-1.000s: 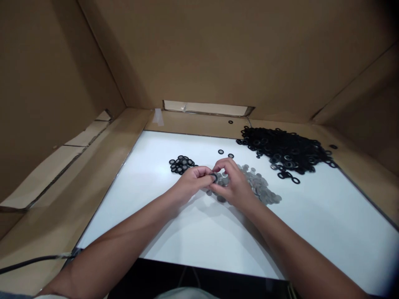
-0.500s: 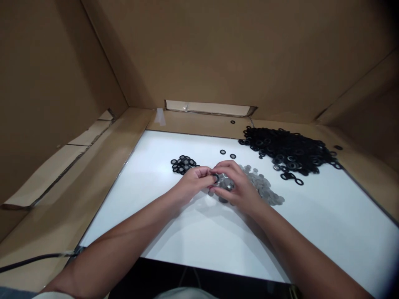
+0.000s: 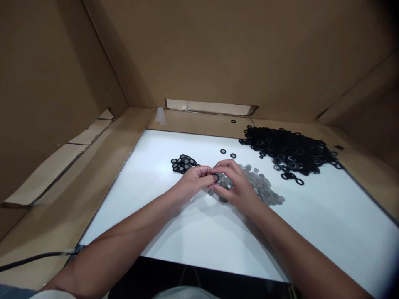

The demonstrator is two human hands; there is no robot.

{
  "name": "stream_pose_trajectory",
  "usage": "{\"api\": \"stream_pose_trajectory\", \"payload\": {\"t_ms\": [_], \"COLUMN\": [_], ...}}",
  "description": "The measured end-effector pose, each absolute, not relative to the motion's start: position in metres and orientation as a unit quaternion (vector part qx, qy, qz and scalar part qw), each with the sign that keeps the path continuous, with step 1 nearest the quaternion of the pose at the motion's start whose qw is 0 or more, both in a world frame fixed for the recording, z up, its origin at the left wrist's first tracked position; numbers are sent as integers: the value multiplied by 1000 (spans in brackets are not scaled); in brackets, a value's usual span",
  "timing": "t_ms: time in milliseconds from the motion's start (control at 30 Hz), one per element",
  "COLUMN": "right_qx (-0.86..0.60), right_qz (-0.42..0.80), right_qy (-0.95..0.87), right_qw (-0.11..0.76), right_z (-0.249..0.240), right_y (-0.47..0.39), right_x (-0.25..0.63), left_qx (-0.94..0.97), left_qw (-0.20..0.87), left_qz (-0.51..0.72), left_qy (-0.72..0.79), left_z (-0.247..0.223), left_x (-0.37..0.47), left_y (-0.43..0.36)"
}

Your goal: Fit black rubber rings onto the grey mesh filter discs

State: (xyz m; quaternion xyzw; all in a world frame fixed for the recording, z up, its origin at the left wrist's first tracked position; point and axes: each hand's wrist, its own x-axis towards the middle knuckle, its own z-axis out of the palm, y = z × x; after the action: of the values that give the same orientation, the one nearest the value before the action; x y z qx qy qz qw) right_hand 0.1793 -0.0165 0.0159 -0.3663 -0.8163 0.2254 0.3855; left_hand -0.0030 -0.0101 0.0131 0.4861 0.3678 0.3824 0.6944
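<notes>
A black rubber ring is pinched between the thumb and fingers of my left hand. Around the ring's right side curve the fingers and thumb of my right hand, their tips at its upper and lower edges. Whether a disc sits inside the ring is too small to tell. Below and behind my right hand spreads a pile of thin grey discs, partly hidden by it. Just beyond my left hand lies a small heap of black rings with grey centres.
A large heap of black rings covers the back right of the white board. Two rings with grey centres lie apart beyond my hands. Cardboard walls enclose the back and sides. A black cable enters at the left.
Both hands keep nearly the same pose around the ring. The whole view has shifted very slightly; the piles look unchanged.
</notes>
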Motion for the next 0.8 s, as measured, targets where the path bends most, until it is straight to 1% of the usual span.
{"api": "stream_pose_trajectory", "payload": {"t_ms": [333,533,700,800], "right_qx": [-370,-408,-411,-411], "right_qz": [238,170,110,67], "right_qy": [-813,-780,-777,-782], "right_qw": [382,442,464,463], "right_z": [21,23,28,28], "right_y": [-18,-19,-23,-24], "right_x": [185,184,184,185], "left_qx": [499,555,551,549], "left_qw": [684,585,595,604], "left_qz": [389,453,450,439], "left_qy": [363,381,375,376], "left_z": [17,14,15,18], "left_x": [-7,-10,-10,-10], "left_y": [-10,-5,-6,-8]}}
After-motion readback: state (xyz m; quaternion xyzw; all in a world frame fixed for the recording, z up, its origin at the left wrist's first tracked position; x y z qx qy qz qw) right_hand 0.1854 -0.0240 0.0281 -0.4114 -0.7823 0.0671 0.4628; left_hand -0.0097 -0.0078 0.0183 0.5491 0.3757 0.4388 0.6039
